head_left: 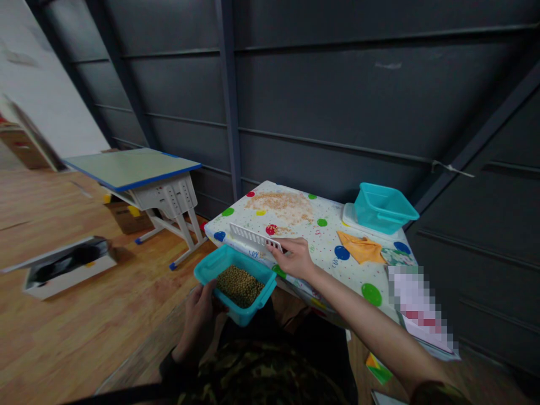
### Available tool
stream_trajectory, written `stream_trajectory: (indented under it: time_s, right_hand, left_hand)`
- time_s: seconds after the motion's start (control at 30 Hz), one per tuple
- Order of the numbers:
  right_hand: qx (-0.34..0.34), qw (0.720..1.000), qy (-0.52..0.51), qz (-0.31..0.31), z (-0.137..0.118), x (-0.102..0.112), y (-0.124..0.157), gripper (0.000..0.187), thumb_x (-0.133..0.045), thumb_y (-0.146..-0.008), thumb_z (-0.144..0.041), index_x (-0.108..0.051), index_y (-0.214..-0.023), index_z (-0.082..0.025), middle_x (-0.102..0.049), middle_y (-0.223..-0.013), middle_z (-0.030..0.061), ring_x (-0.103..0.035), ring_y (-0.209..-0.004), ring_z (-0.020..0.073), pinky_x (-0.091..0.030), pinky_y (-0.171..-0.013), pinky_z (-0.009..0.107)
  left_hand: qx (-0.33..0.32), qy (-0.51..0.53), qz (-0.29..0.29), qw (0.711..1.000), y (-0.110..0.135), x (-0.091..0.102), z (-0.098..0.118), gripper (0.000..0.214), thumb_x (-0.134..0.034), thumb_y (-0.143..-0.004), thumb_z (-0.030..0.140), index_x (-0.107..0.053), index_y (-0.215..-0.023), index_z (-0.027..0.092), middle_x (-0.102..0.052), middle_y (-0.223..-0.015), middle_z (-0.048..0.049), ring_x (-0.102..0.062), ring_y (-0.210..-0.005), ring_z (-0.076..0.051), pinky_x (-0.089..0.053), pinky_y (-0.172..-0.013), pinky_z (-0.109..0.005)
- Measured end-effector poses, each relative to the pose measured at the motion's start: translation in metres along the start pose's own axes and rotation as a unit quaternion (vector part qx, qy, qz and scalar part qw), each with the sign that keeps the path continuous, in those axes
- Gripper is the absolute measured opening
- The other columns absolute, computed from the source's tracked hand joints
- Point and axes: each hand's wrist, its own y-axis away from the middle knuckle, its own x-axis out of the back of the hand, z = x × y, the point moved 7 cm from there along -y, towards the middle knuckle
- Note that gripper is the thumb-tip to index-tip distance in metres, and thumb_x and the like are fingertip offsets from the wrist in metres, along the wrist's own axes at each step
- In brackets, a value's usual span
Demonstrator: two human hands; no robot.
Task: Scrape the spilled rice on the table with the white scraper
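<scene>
My left hand (200, 309) is closed on the near left rim of a turquoise plastic tub (201, 270). Small round greenish-tan beans (240, 286) lie inside it. The tub is held against the table's front edge, below the tabletop. Between the thumb and fingers of my right hand (293, 257) is a white slotted plastic strip (248, 235), on its long edge at the front of the table. Beyond the strip, light tan grains (280, 207) are spread over the dotted tablecloth (295, 239). Whether the strip touches the cloth is hard to tell.
A second turquoise tub (386, 208) sits on a white flat base (349, 215) at the back right. Nearby lies an orange cloth (360, 247), with a blurred-out packet (415, 306) at the right edge. A school desk (135, 169) and an open box (70, 273) stand left.
</scene>
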Motion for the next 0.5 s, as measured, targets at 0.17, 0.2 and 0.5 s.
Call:
stream_trajectory:
  time_s: [0.17, 0.2, 0.5]
  right_hand:
    - [-0.074, 0.997, -0.002, 0.015, 0.007, 0.012, -0.007, 0.038, -0.08, -0.108, -0.052, -0.093, -0.087, -0.024, -0.083, -0.071, 0.0051, -0.074, -0.06, 0.0212, -0.06, -0.062, 0.03]
    - [-0.096, 0.995, 0.005, 0.029, 0.01, 0.017, -0.01, 0.043, -0.079, -0.108, -0.056, -0.089, -0.082, -0.023, -0.078, -0.066, 0.0035, -0.069, -0.057, 0.02, -0.057, -0.06, 0.03]
    - [-0.2, 0.973, 0.058, 0.102, 0.032, 0.046, -0.026, 0.06, -0.073, -0.098, -0.072, -0.055, -0.062, -0.028, -0.05, -0.054, -0.0019, -0.046, -0.058, 0.0173, -0.042, -0.059, 0.032]
  left_hand:
    - [0.003, 0.006, 0.002, 1.0, 0.0, 0.001, -0.001, 0.045, -0.098, -0.076, 0.06, -0.066, -0.08, 0.027, -0.059, -0.056, 0.0069, -0.057, -0.047, -0.02, -0.055, -0.046, -0.036]
    - [0.004, 0.005, 0.003, 1.0, 0.0, 0.001, -0.001, 0.046, -0.098, -0.076, 0.06, -0.066, -0.08, 0.027, -0.059, -0.056, 0.0067, -0.058, -0.047, -0.021, -0.055, -0.046, -0.036]
    - [0.003, -0.008, 0.014, 1.0, 0.003, 0.002, -0.001, 0.04, -0.093, -0.079, 0.057, -0.065, -0.081, 0.027, -0.056, -0.056, 0.0078, -0.057, -0.047, -0.02, -0.054, -0.048, -0.036]
